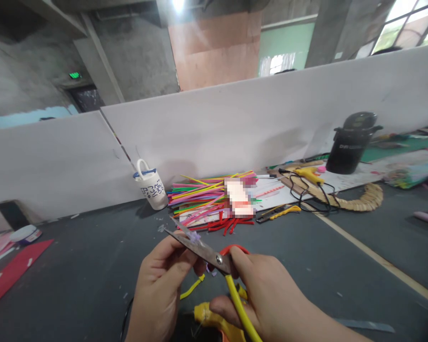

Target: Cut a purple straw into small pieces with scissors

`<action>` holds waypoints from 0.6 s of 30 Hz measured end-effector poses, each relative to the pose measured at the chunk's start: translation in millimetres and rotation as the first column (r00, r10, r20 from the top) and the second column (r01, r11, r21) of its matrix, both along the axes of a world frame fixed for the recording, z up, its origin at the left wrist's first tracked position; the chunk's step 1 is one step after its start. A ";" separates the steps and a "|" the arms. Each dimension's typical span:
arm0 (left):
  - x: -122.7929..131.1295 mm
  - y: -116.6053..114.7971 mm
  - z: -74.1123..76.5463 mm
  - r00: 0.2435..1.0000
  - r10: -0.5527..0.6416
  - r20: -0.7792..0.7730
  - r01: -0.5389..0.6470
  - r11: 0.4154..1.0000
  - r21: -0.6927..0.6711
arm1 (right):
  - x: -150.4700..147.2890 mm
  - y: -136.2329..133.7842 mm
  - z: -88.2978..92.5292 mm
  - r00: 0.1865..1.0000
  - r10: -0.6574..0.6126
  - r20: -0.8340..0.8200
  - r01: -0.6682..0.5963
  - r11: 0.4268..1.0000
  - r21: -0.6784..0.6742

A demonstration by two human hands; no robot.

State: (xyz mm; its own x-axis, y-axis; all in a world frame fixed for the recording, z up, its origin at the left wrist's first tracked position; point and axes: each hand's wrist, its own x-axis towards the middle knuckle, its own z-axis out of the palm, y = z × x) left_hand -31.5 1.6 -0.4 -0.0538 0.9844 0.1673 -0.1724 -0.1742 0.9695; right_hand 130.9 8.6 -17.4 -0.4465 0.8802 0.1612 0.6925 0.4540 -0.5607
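In my right hand is a pair of scissors with one yellow and one red handle. Their blades stand apart and point up to the left. A small, fluffy-looking light purple piece sits between the blades; its exact kind is unclear. My left hand pinches at this piece, its fingertips partly hidden behind the lower blade. Below the hands lies a yellow fuzzy strip, perhaps a pipe cleaner. A yellow glue gun is partly covered by my right thumb. Purple scraps lie beneath the scissors.
Ahead is a pile of coloured pipe cleaners, with a white lettered cup to its left. Rightward are a yellow utility knife, another yellow glue gun with black cord, and a black tumbler. A white partition bounds the table.
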 end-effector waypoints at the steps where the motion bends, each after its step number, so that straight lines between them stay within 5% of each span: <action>1: -1.1 0.8 -0.6 1.000 -0.005 0.007 0.005 1.000 -0.001 | 0.5 0.4 -0.7 1.000 -0.002 0.007 0.002 1.000 0.004; 18: -3.6 2.3 6.5 0.998 -0.068 -0.002 0.068 0.998 0.008 | 2.2 6.6 9.9 0.999 -0.015 0.048 0.016 0.999 -0.037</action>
